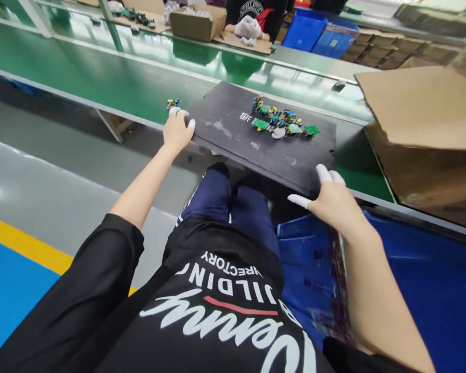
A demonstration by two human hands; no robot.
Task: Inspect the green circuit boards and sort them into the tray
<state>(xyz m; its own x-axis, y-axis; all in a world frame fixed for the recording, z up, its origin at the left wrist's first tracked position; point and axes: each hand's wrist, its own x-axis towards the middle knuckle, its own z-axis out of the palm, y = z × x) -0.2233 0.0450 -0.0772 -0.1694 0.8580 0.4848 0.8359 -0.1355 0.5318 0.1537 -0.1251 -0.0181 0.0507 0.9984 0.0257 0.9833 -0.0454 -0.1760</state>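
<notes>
A black board (233, 129) lies on the green bench, its front edge toward me. On it sit a cluster of small green circuit boards with coloured parts (283, 119) and several white pieces (245, 117). My left hand (176, 129) is at the board's front left corner, fingers apart, the thumb by its edge. Just beyond those fingertips is a small yellow and blue part (173, 104). At the front right corner is my right hand (332, 199), its thumb stretched away from the fingers. White covers sit on the fingertips of both hands.
A large open cardboard box (431, 114) stands at the right. Blue bins (310, 269) are below the bench edge near my right arm. Across the green bench (101, 72), a person with white-covered fingers works beside a cardboard box (197, 23). Further blue bins (305, 28) stand behind.
</notes>
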